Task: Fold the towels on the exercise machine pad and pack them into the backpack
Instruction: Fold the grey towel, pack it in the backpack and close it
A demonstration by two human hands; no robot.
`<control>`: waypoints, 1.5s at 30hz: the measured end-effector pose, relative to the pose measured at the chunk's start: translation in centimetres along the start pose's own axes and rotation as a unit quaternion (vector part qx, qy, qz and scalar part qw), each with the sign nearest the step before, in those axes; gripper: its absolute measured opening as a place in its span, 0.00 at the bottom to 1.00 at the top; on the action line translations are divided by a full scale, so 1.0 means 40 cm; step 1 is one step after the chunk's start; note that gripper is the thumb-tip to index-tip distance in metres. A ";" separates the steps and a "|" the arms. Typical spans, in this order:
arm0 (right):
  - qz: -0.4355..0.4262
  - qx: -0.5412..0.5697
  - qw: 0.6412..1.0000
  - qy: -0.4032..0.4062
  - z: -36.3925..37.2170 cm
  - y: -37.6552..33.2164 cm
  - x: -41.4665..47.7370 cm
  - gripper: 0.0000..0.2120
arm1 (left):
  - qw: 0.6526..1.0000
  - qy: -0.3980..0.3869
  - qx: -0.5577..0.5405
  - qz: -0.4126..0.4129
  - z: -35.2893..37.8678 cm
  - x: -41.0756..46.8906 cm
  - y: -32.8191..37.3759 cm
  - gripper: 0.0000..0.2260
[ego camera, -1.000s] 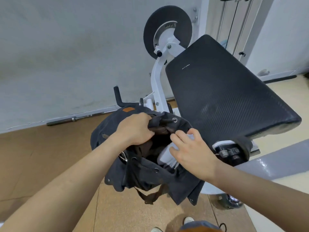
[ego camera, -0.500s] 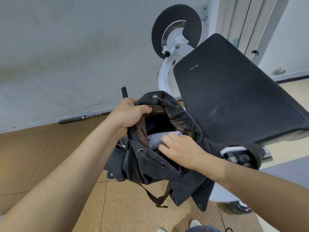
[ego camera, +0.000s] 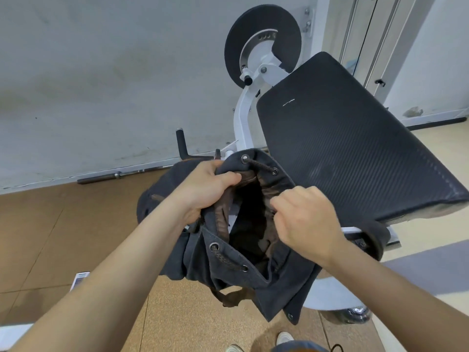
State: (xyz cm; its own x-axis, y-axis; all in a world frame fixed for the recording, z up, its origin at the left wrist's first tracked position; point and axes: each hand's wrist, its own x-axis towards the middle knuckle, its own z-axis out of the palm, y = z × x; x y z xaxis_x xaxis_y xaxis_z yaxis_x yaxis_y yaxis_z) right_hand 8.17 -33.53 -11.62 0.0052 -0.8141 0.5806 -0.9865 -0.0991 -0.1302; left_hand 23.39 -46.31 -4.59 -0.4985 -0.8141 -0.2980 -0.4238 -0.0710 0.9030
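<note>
Facing the black pad (ego camera: 342,153), upper right, over tan floor (ego camera: 50,224), we gripped the backpack (ego camera: 253,278) rim with left hand (ego camera: 205,185) and right hand (ego camera: 308,221); inside dark.

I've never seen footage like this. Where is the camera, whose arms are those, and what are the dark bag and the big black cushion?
No robot is at work here: these are a person's two bare arms. The one camera is worn on their head and looks forward and down, so the arms reach in from the bottom edge. The left hand grips one side of the open mouth of a dark grey backpack. The right hand, fingers curled, pinches the opposite side. The inside is too dark to tell what it holds. Behind the bag is the black pad of a white exercise machine, with a round black disc above it. A metal bar lies on the floor by the wall.
</note>
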 end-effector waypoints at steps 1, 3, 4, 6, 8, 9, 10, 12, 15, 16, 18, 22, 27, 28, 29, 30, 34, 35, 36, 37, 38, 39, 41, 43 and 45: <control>0.056 0.014 0.998 0.023 -0.027 0.014 0.001 0.02 | 0.999 -0.008 0.044 0.010 0.017 -0.004 -0.020 0.06; 0.187 0.073 0.979 -0.020 -0.064 0.046 0.011 0.13 | 0.984 -0.028 0.171 0.044 0.064 -0.013 -0.078 0.06; 0.235 0.116 0.961 -0.085 -0.072 0.063 0.017 0.22 | 0.969 -0.055 0.234 0.057 0.092 -0.017 -0.115 0.07; 0.232 0.109 0.936 -0.240 -0.063 0.098 0.029 0.34 | 0.935 -0.163 0.314 0.039 0.148 -0.037 -0.182 0.18; 0.187 0.059 0.913 -0.359 -0.028 0.123 0.031 0.32 | 0.905 -0.258 0.338 -0.006 0.191 -0.062 -0.238 0.34; 0.185 0.044 0.900 -0.392 -0.011 0.132 0.030 0.29 | 0.900 -0.262 0.349 -0.007 0.203 -0.076 -0.260 0.38; 0.193 0.041 0.894 -0.403 0.003 0.143 0.027 0.25 | 0.898 -0.236 0.371 0.011 0.206 -0.088 -0.281 0.39; 0.210 0.054 0.886 -0.410 0.019 0.158 0.024 0.18 | 0.890 -0.161 0.424 0.057 0.193 -0.119 -0.305 0.37; 0.236 0.124 0.872 -0.411 0.030 0.167 0.034 0.10 | 0.929 -0.094 0.355 0.035 0.156 -0.164 -0.329 0.33; 0.253 0.148 0.870 -0.396 0.037 0.167 0.039 0.07 | 0.949 -0.071 0.307 0.008 0.144 -0.178 -0.340 0.29; 0.287 0.160 0.872 -0.362 0.053 0.166 0.043 0.03 | 0.973 -0.025 0.229 -0.028 0.127 -0.206 -0.370 0.17; 0.366 0.153 0.881 -0.257 0.053 0.169 0.040 0.09 | 0.976 0.023 0.212 0.044 0.148 -0.283 -0.398 0.11; 0.295 0.001 0.925 -0.239 0.017 0.116 0.032 0.08 | 0.943 -0.137 0.304 0.020 0.167 -0.300 -0.384 0.13; 0.247 -0.032 0.942 -0.224 0.011 0.099 0.024 0.10 | 0.958 -0.178 0.224 -0.022 0.161 -0.291 -0.374 0.11; 0.202 -0.041 0.959 -0.197 0.004 0.079 0.017 0.11 | 0.972 -0.182 0.140 -0.056 0.155 -0.282 -0.365 0.09; 0.168 -0.022 0.969 -0.177 -0.006 0.056 0.013 0.12 | 0.984 -0.137 0.079 -0.082 0.150 -0.265 -0.358 0.09; 0.077 0.081 0.948 -0.299 0.010 -0.052 -0.013 0.10 | 0.972 0.016 -0.090 -0.216 0.163 -0.142 -0.351 0.15; 0.045 0.064 0.940 -0.332 0.031 -0.073 -0.025 0.09 | 0.965 0.012 -0.107 -0.237 0.177 -0.114 -0.354 0.17; 0.016 0.033 0.934 -0.355 0.052 -0.086 -0.039 0.09 | 0.961 0.013 -0.116 -0.251 0.194 -0.094 -0.357 0.17; 0.002 -0.002 0.928 -0.372 0.069 -0.094 -0.054 0.09 | 0.958 0.024 -0.129 -0.254 0.209 -0.080 -0.363 0.16; 0.008 -0.030 0.924 -0.382 0.085 -0.094 -0.069 0.10 | 0.955 0.040 -0.159 -0.249 0.221 -0.070 -0.368 0.14; 0.028 -0.048 0.922 -0.383 0.094 -0.092 -0.080 0.11 | 0.948 0.055 -0.203 -0.240 0.225 -0.062 -0.370 0.12; 0.094 -0.041 0.926 -0.363 0.105 -0.082 -0.090 0.13 | 0.930 0.063 -0.296 -0.209 0.220 -0.055 -0.360 0.10; 0.151 0.019 0.926 -0.345 0.109 -0.073 -0.086 0.13 | 0.915 0.051 -0.356 -0.182 0.205 -0.054 -0.344 0.10; 0.196 0.109 0.909 -0.351 0.105 -0.069 -0.074 0.11 | 0.905 0.055 -0.385 -0.172 0.188 -0.058 -0.336 0.10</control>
State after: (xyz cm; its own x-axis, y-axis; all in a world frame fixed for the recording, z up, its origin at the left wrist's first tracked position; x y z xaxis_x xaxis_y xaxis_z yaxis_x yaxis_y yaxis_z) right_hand 11.57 -33.25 -16.36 -0.1619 -0.9682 -0.1905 -0.8795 0.2291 -0.4171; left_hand 24.57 -39.13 -18.35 -0.3414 -0.7164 -0.6084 0.1331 -0.6776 0.7233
